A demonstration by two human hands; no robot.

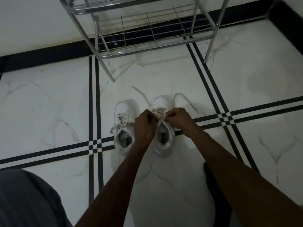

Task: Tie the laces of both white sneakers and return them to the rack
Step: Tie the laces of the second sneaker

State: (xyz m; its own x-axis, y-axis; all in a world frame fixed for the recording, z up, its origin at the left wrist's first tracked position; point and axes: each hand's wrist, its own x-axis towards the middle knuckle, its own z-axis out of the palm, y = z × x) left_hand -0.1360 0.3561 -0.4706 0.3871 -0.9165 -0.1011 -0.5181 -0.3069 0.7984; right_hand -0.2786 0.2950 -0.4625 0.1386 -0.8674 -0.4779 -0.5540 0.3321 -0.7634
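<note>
Two white sneakers stand side by side on the tiled floor, toes pointing away from me. The left sneaker (123, 128) has loose laces lying across its tongue. Over the right sneaker (164, 138) both hands pinch its laces (159, 117) near the top eyelets. My left hand (145, 126) grips one strand and my right hand (177, 118) grips the other. The long lace ends (185, 99) trail out on the floor beyond the toe. The metal wire rack (147, 33) stands behind the shoes with its lower shelf bare.
White marble tiles with black stripe lines cover the floor (49, 104). A black skirting runs along the wall behind the rack. My knee in dark grey cloth (27, 199) fills the lower left corner. A rack leg (111, 76) stands just beyond the left sneaker.
</note>
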